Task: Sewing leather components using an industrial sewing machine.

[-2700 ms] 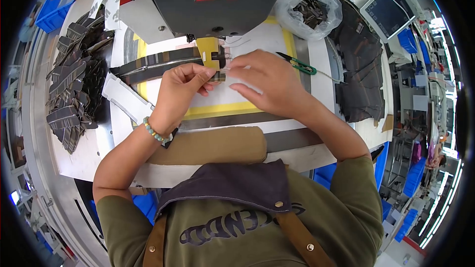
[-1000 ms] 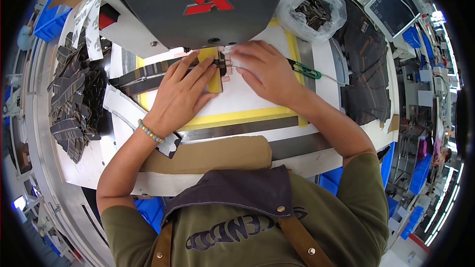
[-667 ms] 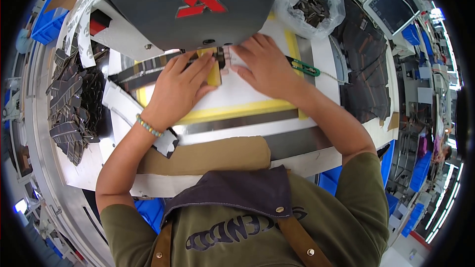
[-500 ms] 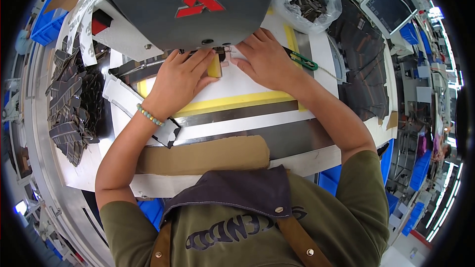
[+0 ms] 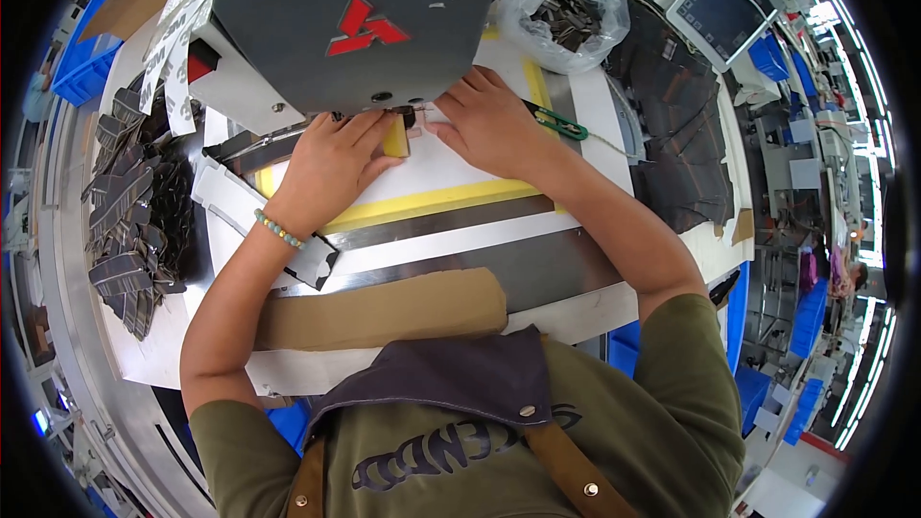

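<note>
Below the dark grey sewing machine head (image 5: 350, 34), both my hands rest on the white work surface. My left hand (image 5: 331, 165) lies palm down with its fingers stretched forward, beside a small yellow block (image 5: 396, 137). I cannot tell whether it presses on the block. My right hand (image 5: 494, 125) lies flat on the other side of the needle area, fingers extended and thumb apart. Small dark and pinkish pieces between the hands are partly hidden by the machine head. Near my right wrist lies a green-handled cutting tool (image 5: 558, 122).
Striped dark fabric pieces (image 5: 125, 197) are heaped at the left; more dark fabric (image 5: 672, 125) lies at the right. A clear plastic bag (image 5: 614, 14) holds small dark pieces. A control screen (image 5: 721, 5) stands far right. A brown cardboard strip (image 5: 384, 310) lies along the near edge.
The whole view has shifted slightly, so the machine and table sit further left. Both hands keep nearly the same pose beside the yellow block and needle area.
</note>
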Demonstrator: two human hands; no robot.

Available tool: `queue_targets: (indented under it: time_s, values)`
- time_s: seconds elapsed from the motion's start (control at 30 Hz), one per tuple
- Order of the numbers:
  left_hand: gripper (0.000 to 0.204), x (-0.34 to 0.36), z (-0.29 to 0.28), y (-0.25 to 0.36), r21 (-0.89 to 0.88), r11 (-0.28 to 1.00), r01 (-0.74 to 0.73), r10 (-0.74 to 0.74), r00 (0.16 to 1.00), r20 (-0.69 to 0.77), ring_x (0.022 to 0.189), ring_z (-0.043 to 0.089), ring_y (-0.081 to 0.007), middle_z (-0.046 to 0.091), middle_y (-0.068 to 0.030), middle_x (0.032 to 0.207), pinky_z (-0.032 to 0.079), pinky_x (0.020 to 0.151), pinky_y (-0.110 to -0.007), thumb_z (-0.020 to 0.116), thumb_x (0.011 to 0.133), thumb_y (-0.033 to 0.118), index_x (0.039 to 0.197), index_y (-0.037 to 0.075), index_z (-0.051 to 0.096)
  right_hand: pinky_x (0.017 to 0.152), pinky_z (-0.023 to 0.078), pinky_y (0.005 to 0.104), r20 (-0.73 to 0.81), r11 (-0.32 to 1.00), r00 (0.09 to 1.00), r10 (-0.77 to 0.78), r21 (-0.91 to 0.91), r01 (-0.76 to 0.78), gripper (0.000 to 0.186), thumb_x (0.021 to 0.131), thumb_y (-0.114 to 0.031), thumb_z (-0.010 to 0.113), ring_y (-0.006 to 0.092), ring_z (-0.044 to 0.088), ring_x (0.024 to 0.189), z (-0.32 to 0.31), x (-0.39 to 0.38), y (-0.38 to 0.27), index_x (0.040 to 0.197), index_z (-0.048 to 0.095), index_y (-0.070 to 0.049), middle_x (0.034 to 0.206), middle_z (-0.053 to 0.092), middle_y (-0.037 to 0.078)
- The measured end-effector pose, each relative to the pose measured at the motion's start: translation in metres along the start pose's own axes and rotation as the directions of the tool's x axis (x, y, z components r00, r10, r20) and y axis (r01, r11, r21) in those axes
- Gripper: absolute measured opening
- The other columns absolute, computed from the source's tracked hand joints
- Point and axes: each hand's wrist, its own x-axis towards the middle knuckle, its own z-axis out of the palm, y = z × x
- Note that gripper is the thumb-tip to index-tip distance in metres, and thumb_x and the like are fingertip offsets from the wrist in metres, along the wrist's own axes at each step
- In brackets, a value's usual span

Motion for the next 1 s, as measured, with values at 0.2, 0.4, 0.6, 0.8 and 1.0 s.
queue_targets:
  time_s: [0.2, 0.4, 0.6, 0.8, 1.0]
  values:
    - [0.059, 0.000, -0.001, 0.003, 0.009, 1.000, 0.027, -0.028, 0.998, 0.063, 0.119, 0.069, -0.0308, 0.070, -0.0129, 0.143, 0.052, 0.101, -0.042, 0.079, 0.097, 0.037, 0.143, 0.001, 0.068, 0.117, 0.047, 0.0490, 0.020, 1.000, 1.000, 0.019, -0.010, -0.019, 0.054, 0.100, -0.030, 0.074, 0.0354, 0.058, 0.136, 0.000, -0.003, -0.003, 0.139, 0.065, 0.006, 0.147, 0.063, 0.016]
    - [0.064, -0.007, -0.006, 0.015, -0.092, 0.995, 0.041, -0.035, 0.997, 0.063, 0.141, 0.058, -0.0358, 0.065, -0.0141, 0.152, 0.045, 0.122, -0.047, 0.081, 0.094, 0.031, 0.148, 0.000, 0.064, 0.120, 0.044, 0.0496, 0.067, 0.999, 0.997, 0.043, 0.023, -0.044, 0.054, 0.101, -0.029, 0.073, 0.0356, 0.056, 0.140, -0.004, -0.010, -0.013, 0.140, 0.065, 0.006, 0.151, 0.062, 0.016]
    - [0.057, -0.024, -0.070, 0.019, -0.250, 0.965, 0.083, -0.037, 0.983, 0.182, 0.138, 0.060, -0.0359, 0.068, -0.0121, 0.146, 0.051, 0.117, -0.047, 0.085, 0.089, 0.021, 0.140, 0.003, 0.070, 0.123, 0.042, 0.0508, 0.057, 0.997, 0.997, 0.046, 0.057, -0.049, 0.052, 0.101, -0.029, 0.072, 0.0350, 0.053, 0.144, -0.006, -0.020, -0.025, 0.140, 0.065, 0.005, 0.153, 0.060, 0.015]
    - [0.056, -0.064, -0.138, -0.011, -0.266, 0.876, 0.403, -0.219, 0.823, 0.525, 0.123, 0.066, -0.0377, 0.072, -0.0145, 0.127, 0.054, 0.106, -0.046, 0.088, 0.079, 0.002, 0.132, 0.001, 0.071, 0.122, 0.042, 0.0511, 0.018, 0.994, 0.999, 0.036, 0.101, -0.038, 0.051, 0.102, -0.028, 0.072, 0.0354, 0.053, 0.143, -0.006, -0.022, -0.024, 0.141, 0.064, 0.004, 0.154, 0.058, 0.015]
    - [0.043, -0.084, -0.110, -0.022, -0.249, 0.830, 0.499, -0.339, 0.806, 0.486, 0.114, 0.063, -0.0347, 0.069, -0.0108, 0.109, 0.054, 0.098, -0.043, 0.090, 0.076, -0.001, 0.114, 0.001, 0.070, 0.121, 0.043, 0.0512, 0.007, 0.992, 0.999, 0.044, 0.117, -0.044, 0.050, 0.102, -0.028, 0.072, 0.0361, 0.054, 0.142, -0.006, -0.023, -0.021, 0.139, 0.064, 0.005, 0.152, 0.059, 0.015]
